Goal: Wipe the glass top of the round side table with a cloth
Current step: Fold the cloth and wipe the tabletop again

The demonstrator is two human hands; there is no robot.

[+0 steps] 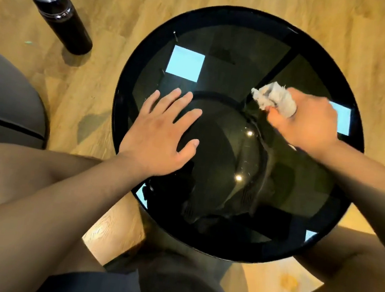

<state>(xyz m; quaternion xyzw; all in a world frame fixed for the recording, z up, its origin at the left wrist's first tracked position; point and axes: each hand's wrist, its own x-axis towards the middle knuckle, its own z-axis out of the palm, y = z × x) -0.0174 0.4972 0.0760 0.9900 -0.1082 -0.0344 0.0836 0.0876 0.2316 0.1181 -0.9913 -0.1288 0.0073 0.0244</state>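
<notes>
The round side table (225, 20) with a dark glass top and black rim fills the middle of the head view. My right hand (309, 125) grips a crumpled pale grey cloth (273, 97) on the right half of the glass, the cloth sticking out to the left of my fist. My left hand (162, 128) lies flat with fingers spread on the left half of the glass. Bright window reflections show on the surface.
A black flask with a silver lid (60, 15) stands on the wooden floor at the upper left. A grey cushioned seat (4, 105) is at the left edge. My bare knees flank the table's near side.
</notes>
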